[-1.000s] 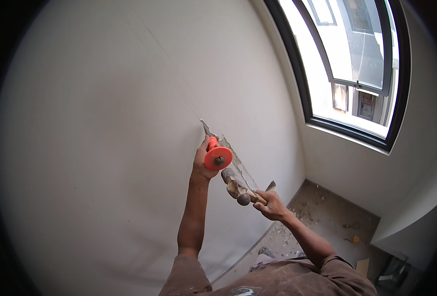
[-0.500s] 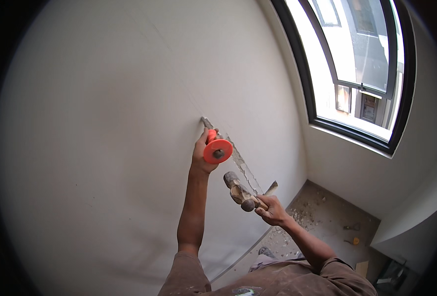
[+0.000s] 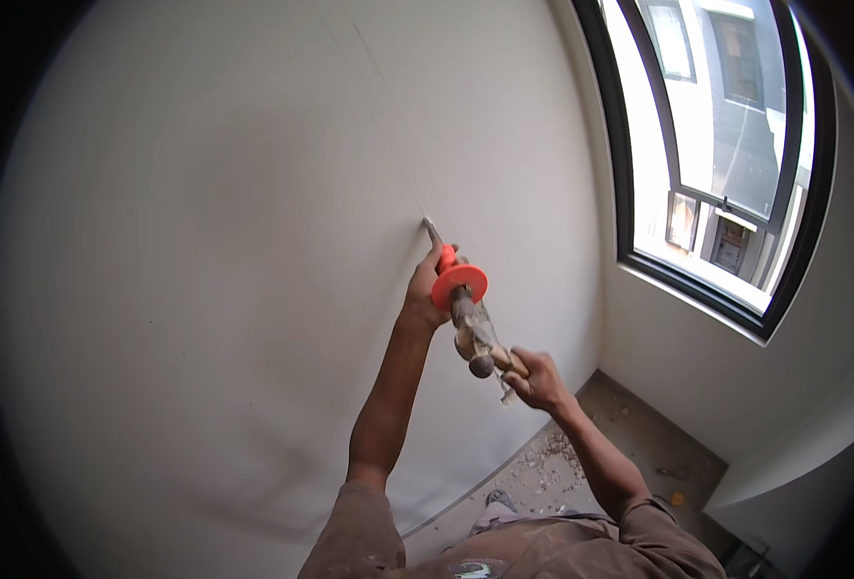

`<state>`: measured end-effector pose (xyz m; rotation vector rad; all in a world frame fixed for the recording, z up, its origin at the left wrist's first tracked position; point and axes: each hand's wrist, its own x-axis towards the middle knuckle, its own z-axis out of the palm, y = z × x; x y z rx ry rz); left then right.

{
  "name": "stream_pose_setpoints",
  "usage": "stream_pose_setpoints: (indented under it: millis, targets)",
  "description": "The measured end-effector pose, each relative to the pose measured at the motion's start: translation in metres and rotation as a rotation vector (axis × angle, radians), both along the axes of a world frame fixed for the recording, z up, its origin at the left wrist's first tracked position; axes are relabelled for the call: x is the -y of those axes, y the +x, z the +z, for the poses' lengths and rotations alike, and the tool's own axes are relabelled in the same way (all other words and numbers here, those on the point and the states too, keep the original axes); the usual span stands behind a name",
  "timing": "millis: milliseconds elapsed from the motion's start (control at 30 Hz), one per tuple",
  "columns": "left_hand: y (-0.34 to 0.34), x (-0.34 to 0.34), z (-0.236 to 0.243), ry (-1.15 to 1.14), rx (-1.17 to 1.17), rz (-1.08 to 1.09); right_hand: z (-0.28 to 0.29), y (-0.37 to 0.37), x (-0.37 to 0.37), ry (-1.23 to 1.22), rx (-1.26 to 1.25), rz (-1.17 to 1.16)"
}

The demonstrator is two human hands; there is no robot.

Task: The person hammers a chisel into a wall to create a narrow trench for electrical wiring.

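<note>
My left hand (image 3: 426,288) is closed around a chisel (image 3: 434,232) with a round orange-red hand guard (image 3: 477,277). The chisel slants against the pale wall (image 3: 205,241), its tip on the wall surface. In my right hand (image 3: 540,382) is the wooden handle of a ball-peen hammer (image 3: 482,366) with a worn, dusty head. The hammer's face is at the struck end of the chisel, in front of the guard; whether they touch is hard to tell. A rough chipped groove in the wall is mostly hidden behind the hammer and guard.
Thin straight lines (image 3: 369,53) run up the wall above the chisel. A dark-framed window (image 3: 625,193) is at the upper right. Broken rubble (image 3: 550,463) litters the floor below, with a small yellow object (image 3: 677,499) near the right-hand wall.
The hammer has swung up and left from beside the groove to the chisel's end. The chisel and my left hand appear farther right, partly because the view has shifted.
</note>
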<state>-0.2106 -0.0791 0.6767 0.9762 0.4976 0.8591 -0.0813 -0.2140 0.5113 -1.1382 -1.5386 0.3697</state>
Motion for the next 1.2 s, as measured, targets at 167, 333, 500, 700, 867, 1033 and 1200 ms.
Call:
stream_pose_setpoints:
  millis: [167, 333, 500, 700, 867, 1033, 1200]
  targets:
    - [-0.011, -0.001, -0.027, -0.083, -0.012, -0.149, -0.031, -0.022, 0.04, -0.101, -0.136, 0.084]
    - [-0.007, 0.004, -0.032, -0.137, 0.045, -0.097, -0.041, -0.023, 0.049, -0.15, -0.139, 0.117]
    - [-0.002, 0.01, -0.005, -0.106, 0.053, 0.002, -0.045, -0.023, 0.059, -0.163, -0.174, 0.091]
    - [0.0, 0.006, 0.004, -0.115, 0.11, 0.025, -0.039, -0.024, 0.066, -0.11, -0.208, 0.077]
    - [0.003, 0.005, 0.003, -0.087, 0.16, -0.01, -0.041, -0.024, 0.065, 0.003, -0.337, 0.046]
    - [0.002, 0.004, -0.001, -0.155, 0.185, 0.045, -0.031, -0.016, 0.07, 0.094, -0.311, 0.062]
    - [0.003, -0.001, -0.005, -0.204, 0.208, 0.062, -0.013, -0.006, 0.076, 0.161, -0.216, 0.038]
